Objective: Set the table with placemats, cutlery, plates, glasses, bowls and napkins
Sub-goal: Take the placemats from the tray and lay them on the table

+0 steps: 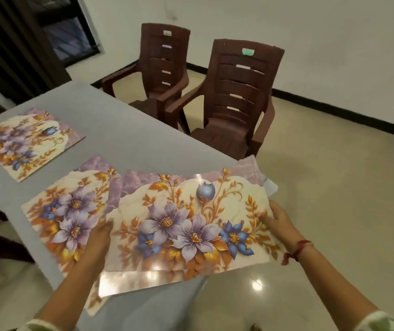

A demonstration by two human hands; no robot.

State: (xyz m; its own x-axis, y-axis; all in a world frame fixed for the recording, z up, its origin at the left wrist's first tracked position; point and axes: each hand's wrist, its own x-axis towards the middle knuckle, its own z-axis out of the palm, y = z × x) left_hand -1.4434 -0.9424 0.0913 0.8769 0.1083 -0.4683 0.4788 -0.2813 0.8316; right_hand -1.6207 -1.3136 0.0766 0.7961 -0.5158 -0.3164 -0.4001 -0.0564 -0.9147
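On the grey bench, the far placemat and the near placemat already lie flat. The left hand curls its fingers round the left edge of the held placemats over the bench corner, and the right hand grips their right edge. No cutlery, plates, glasses, bowls or napkins are in view, so most of the task remains.

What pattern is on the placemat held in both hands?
The held placemat shows purple and blue flowers with orange-gold leaves on cream; head view shows it best.
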